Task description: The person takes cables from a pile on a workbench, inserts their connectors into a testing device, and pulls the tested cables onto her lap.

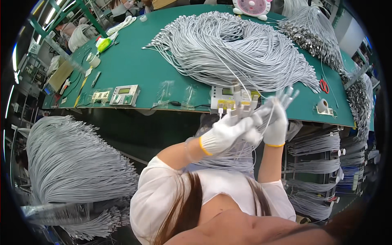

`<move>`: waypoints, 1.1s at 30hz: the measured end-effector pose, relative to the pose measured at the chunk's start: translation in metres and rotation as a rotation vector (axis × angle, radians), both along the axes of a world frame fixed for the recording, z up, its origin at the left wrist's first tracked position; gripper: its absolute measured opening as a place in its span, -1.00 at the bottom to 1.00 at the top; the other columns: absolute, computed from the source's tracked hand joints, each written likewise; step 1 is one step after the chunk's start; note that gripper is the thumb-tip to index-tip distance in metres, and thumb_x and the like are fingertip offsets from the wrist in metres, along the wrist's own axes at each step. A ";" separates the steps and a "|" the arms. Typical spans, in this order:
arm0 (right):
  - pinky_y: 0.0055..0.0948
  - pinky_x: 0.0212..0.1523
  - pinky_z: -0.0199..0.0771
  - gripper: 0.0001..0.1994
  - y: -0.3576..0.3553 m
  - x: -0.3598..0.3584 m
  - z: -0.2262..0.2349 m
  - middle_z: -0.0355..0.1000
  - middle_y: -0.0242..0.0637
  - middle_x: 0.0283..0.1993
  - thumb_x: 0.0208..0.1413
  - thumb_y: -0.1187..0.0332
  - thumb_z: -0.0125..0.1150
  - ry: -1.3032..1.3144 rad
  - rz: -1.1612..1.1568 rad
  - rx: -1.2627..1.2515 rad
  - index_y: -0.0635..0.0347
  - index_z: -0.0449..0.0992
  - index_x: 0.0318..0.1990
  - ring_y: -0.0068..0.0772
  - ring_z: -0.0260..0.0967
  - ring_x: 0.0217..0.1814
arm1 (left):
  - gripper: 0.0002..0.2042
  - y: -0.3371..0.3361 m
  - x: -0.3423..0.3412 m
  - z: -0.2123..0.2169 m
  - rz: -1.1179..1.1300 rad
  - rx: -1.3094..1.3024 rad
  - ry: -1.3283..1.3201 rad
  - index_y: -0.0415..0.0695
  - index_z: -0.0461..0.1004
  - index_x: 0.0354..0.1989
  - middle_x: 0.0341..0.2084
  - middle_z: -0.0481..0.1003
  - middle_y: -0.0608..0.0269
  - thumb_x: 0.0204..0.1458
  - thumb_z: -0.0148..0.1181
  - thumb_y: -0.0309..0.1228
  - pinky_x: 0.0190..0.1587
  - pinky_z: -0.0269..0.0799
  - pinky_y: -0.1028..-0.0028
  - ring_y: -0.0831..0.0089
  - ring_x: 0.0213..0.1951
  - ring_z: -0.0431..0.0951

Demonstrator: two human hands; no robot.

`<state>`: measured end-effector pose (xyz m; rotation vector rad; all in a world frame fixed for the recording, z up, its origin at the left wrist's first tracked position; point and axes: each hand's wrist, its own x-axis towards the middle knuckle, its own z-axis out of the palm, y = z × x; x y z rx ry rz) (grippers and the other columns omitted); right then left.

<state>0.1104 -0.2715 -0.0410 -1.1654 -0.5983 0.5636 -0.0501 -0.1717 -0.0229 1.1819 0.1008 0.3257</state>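
My left hand [228, 132], in a white glove with a yellow cuff, is closed round light grey cables in front of the table's edge. Right beside it is my gloved right hand [277, 124], its raised fingers smeared by motion, with a thin cable [269, 116] crossing it. Whether those fingers grip the cable cannot be made out. Just beyond both hands stands a small tester box [216, 94] with a display and yellow tape, partly hidden by them. A white plug [221, 111] sits at its front. More cables [228, 164] lie across my lap.
A large heap of grey cables [196, 45] covers the green table [134, 57]. Another tester box [124, 95] stands left. Red scissors [324, 85] and a tape roll [322, 105] lie right. Cable bundles [73, 159] hang at my left, more [314, 166] on a right-hand rack.
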 end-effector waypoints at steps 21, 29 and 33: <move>-0.62 -0.73 0.12 -0.84 -0.361 0.185 -0.341 0.14 -0.54 -0.59 0.30 0.28 -0.02 0.858 -0.899 0.506 0.11 0.46 -0.19 -0.68 -0.05 -0.71 | -0.69 0.140 -0.275 -0.177 1.298 -0.752 -0.247 -0.29 0.32 0.07 -0.57 0.19 0.44 0.23 0.13 -0.41 -0.50 0.27 0.70 0.66 -0.56 0.20; -0.69 -0.62 0.08 -0.70 -0.198 0.142 -0.101 0.08 -0.60 -0.52 0.29 0.40 -0.08 -0.139 -0.845 -0.292 0.23 0.47 0.09 -0.78 0.01 -0.60 | -0.68 0.076 -0.144 -0.092 0.468 -0.124 0.521 -0.25 0.38 0.10 -0.21 0.51 0.26 0.29 0.02 -0.31 -0.40 0.42 0.61 0.63 -0.35 0.48; -0.35 -0.28 0.53 -0.76 -0.050 0.058 -0.070 0.52 -0.22 -0.26 -0.01 0.58 0.16 -1.590 -0.249 -0.469 0.19 0.52 -0.14 -0.23 0.50 -0.30 | -0.71 0.034 -0.037 -0.083 0.069 -0.343 0.213 -0.25 0.39 0.06 -0.29 0.46 0.29 0.28 0.01 -0.34 -0.34 0.38 0.66 0.62 -0.30 0.45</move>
